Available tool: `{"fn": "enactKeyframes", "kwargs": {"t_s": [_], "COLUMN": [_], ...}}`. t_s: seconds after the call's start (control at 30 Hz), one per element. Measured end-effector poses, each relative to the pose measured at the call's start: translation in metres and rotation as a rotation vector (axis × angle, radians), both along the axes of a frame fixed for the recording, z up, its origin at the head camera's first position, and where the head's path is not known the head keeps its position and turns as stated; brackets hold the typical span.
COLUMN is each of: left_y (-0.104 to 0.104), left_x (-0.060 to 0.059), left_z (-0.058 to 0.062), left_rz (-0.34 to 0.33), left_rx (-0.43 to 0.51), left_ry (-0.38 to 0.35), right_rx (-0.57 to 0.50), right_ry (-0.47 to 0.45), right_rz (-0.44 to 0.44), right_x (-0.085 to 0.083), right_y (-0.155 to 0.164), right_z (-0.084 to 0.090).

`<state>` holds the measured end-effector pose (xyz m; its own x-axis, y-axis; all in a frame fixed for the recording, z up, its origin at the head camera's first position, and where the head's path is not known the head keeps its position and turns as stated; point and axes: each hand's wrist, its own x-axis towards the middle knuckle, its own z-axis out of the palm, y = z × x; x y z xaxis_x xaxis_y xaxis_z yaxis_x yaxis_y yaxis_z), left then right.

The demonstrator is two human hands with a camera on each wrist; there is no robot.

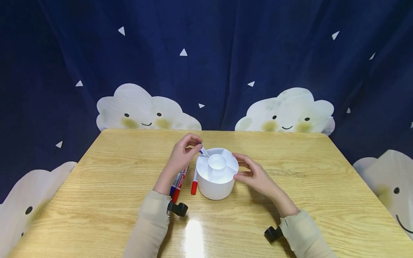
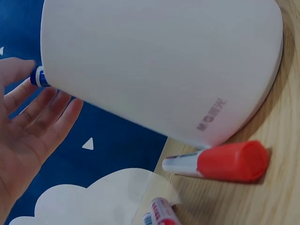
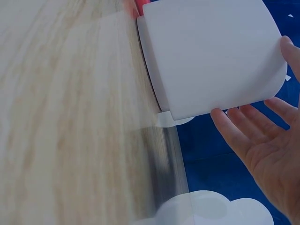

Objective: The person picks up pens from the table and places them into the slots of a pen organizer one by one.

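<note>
A blue pen (image 1: 203, 151) is pinched in the left hand (image 1: 181, 156), its tip dipping into a rear compartment of the white holder (image 1: 217, 177) on the table (image 1: 290, 200). The right hand (image 1: 255, 174), fingers relaxed and apart, touches the holder's opposite wall. Below the left grip lie two red pens (image 1: 194, 183) and another blue one.

The white holder (image 1: 217, 177) is flanked closely by the left hand (image 1: 180, 157) and the right hand (image 1: 255, 175). Its left side is blocked by three markers (image 1: 180, 182) lying on the table (image 1: 113, 179). Open tabletop is left behind it and to either far side.
</note>
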<state>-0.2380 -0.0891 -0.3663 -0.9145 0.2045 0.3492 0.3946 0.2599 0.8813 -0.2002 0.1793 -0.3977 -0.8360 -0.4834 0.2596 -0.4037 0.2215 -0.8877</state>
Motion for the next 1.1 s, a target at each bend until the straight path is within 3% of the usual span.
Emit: {"fn": "enactKeyframes", "kwargs": {"t_s": [0.2,0.37,0.57,0.73,0.93,1.1], "left_y": [-0.012,-0.023,-0.032,-0.036,-0.038,-0.038], "left_x": [-0.002,-0.004,-0.007,-0.009,-0.011,-0.012], "left_z": [-0.004,-0.011,-0.021,-0.028,-0.035,-0.040], "left_rz": [0.055,0.120,0.157,0.161,0.153,0.149], "left_rx": [-0.029,-0.192,-0.365,-0.464,-0.555,-0.585], "left_ry": [0.004,-0.037,-0.157,-0.248,-0.272,-0.298], "right_rx": [-0.017,-0.014,0.001,0.012,0.005,0.018], "right_ry": [0.002,0.002,0.008,0.012,0.020,0.016], "right_rz": [0.009,0.004,0.001,-0.002,-0.006,-0.010], "right_x": [0.000,0.000,0.003,0.009,-0.001,-0.001], "right_y": [0.000,0.001,0.000,-0.004,0.002,0.001], "right_z": [-0.001,-0.002,0.005,0.016,-0.001,-0.001]}}
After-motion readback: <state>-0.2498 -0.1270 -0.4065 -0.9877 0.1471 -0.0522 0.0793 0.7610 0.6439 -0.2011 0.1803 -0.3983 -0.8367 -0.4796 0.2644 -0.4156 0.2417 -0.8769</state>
